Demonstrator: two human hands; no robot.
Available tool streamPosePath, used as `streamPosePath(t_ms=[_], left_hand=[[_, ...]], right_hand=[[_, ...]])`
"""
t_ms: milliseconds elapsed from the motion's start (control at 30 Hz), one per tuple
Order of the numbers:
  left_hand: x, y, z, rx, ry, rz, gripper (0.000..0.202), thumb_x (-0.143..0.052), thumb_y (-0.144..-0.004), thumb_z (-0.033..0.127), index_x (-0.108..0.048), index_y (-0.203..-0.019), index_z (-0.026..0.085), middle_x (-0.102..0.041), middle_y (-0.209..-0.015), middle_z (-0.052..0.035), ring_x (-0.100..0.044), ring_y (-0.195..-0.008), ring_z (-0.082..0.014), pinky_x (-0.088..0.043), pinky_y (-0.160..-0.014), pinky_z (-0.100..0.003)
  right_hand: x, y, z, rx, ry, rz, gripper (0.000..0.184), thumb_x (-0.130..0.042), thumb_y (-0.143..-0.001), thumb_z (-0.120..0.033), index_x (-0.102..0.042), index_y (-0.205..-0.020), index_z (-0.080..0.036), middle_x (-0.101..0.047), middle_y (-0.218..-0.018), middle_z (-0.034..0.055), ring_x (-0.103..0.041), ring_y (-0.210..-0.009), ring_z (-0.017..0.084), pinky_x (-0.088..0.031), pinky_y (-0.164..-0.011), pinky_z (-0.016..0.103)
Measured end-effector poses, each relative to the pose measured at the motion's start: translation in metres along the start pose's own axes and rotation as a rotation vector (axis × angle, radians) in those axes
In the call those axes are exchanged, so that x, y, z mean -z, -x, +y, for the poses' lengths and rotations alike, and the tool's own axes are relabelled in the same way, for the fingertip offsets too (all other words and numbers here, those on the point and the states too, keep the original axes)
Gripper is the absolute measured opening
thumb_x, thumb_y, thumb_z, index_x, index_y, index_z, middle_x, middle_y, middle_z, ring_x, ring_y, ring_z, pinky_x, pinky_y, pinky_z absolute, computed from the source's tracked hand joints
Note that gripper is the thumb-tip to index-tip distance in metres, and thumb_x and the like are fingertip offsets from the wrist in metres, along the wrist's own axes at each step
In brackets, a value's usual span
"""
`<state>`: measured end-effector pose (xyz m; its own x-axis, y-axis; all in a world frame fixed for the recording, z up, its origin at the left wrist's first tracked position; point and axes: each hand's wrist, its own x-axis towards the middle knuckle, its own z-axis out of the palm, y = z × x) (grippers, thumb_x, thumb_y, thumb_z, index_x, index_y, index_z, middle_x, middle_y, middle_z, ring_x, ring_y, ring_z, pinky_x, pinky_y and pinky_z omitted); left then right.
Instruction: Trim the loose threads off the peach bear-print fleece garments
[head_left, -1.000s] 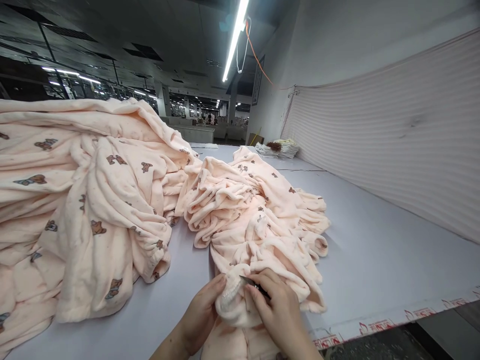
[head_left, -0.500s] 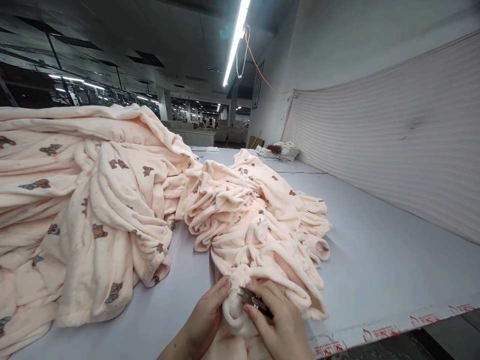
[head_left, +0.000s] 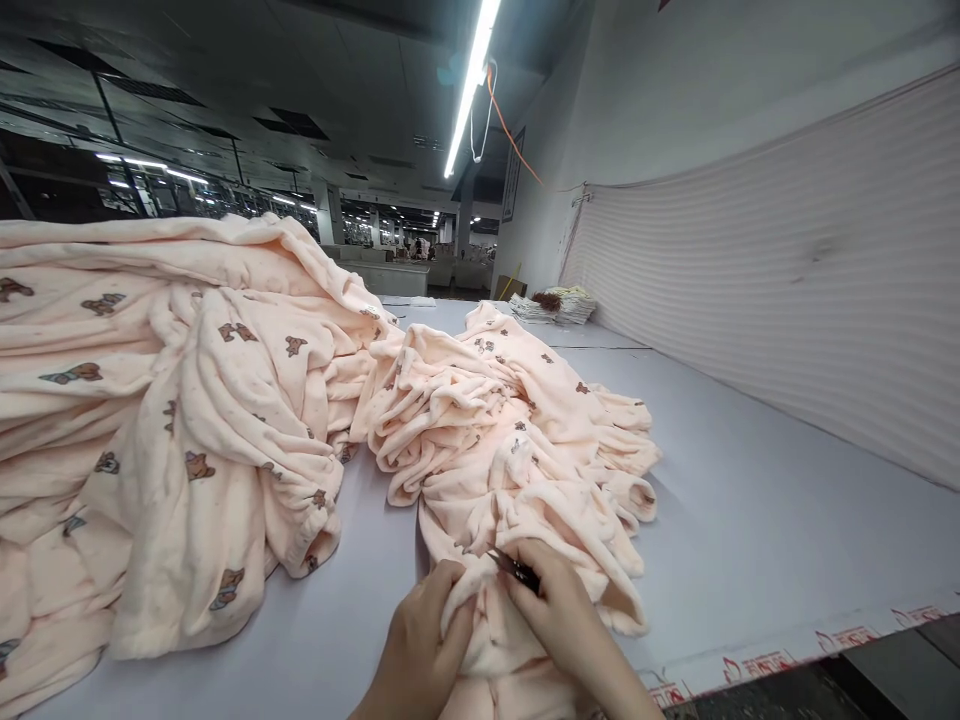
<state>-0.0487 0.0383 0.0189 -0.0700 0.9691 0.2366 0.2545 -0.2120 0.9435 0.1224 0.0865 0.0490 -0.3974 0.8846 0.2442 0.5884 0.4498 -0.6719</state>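
Note:
A pale peach fleece garment (head_left: 555, 450) printed with small bears lies bunched on the table, its near end trailing toward me. My left hand (head_left: 427, 625) is closed on a fold of that fleece, thumb on top. In my right hand (head_left: 551, 590) is a pair of thread snips (head_left: 516, 570), dark-handled, with the blades pointing left at the fabric just beyond my left thumb. Whether the blade tips touch the cloth I cannot tell. Part of the snips is hidden by my right fingers.
A large heap of the same bear-print fleece (head_left: 187, 420) covers the left side. The pale table (head_left: 750, 480) runs back to a stack of white cloths (head_left: 574, 303). A striped pale sheet (head_left: 787, 260) hangs along the right wall. Red-printed tape (head_left: 780, 664) lines the near right edge.
The rolled fleece end between my hands has been turned and laid lower. My left hand has shifted right, and my right hand with the snips has moved slightly up and right.

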Motion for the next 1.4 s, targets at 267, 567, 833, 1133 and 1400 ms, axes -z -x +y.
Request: streamPosePath(t_ms=[267,567,833,1133,1400], left_hand=[[-0.011,0.013,-0.022,-0.091,0.154,0.186,0.009,-0.052,-0.081,0.017,-0.055,-0.082,0.026,-0.059,-0.079,0.0007,-0.051,-0.067,-0.0176,-0.038,-0.065,-0.025],[-0.023,-0.026,-0.005,0.152,0.663,-0.083,0.02,-0.063,-0.079,0.024,-0.043,-0.074,0.022,-0.051,-0.084,0.0029,-0.049,-0.081,-0.0137,-0.039,-0.071,-0.022],[-0.035,-0.078,-0.017,0.258,0.735,-0.259,0.023,-0.07,-0.071,0.034,-0.057,-0.083,0.02,-0.059,-0.088,-0.0019,-0.057,-0.083,-0.0177,-0.045,-0.079,-0.032],[-0.038,0.028,-0.037,0.32,0.324,0.032,0.019,-0.062,-0.079,0.035,-0.051,-0.089,0.023,-0.057,-0.066,0.0034,-0.055,-0.058,-0.0146,-0.043,-0.053,-0.023],[-0.054,0.003,-0.017,0.288,0.591,-0.174,0.015,-0.058,-0.077,0.026,-0.061,-0.089,0.017,-0.067,-0.088,-0.0058,-0.059,-0.086,-0.0213,-0.044,-0.08,-0.031]], right_hand=[[0.009,0.031,-0.017,-0.048,-0.047,-0.03,0.017,-0.058,-0.08,-0.016,-0.062,-0.095,-0.023,-0.065,-0.093,0.0003,-0.06,-0.086,0.018,-0.044,-0.073,0.026],[0.011,0.034,0.002,-0.067,-0.146,0.161,0.019,-0.052,-0.09,-0.034,-0.062,-0.101,-0.023,-0.066,-0.1,0.0046,-0.06,-0.097,0.021,-0.045,-0.082,0.028],[-0.011,0.069,0.032,-0.09,0.223,-0.232,0.035,-0.051,-0.066,-0.005,-0.063,-0.093,-0.024,-0.064,-0.1,0.004,-0.061,-0.089,0.021,-0.044,-0.075,0.027],[0.003,0.03,0.021,-0.15,-0.221,-0.076,0.019,-0.054,-0.083,-0.021,-0.056,-0.063,-0.019,-0.058,-0.068,-0.0008,-0.055,-0.072,0.018,-0.04,-0.066,0.026],[0.016,0.016,0.017,-0.1,-0.166,0.033,0.021,-0.054,-0.088,-0.03,-0.059,-0.072,-0.019,-0.059,-0.074,0.0006,-0.056,-0.074,0.018,-0.041,-0.068,0.027]])
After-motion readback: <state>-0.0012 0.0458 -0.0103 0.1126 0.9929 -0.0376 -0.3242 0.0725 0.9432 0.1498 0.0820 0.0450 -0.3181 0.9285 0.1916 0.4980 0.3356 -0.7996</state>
